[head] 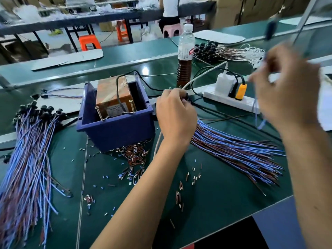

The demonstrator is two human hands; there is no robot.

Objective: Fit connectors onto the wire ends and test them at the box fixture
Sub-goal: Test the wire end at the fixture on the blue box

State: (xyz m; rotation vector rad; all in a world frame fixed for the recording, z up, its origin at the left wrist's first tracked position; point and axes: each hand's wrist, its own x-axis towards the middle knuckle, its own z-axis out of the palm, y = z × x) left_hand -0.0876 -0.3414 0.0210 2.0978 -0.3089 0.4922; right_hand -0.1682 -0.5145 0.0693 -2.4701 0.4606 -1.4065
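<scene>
Pinching a blue wire [258,112], the right hand [285,90] lifted; the left hand [177,114] gripped the unfinished bundle [239,151]; finished wires [30,155] lay left, plenty remained.

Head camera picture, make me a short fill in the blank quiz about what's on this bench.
1. The box fixture sits inside a ____ plastic bin.
2. The plug in the power strip nearest the right hand is ____.
3. The bottle holds a ____ liquid.
4. The left hand is over the wire bundle with bare ends, ____ of the bin.

Missing words: blue; orange; brown; right
</scene>
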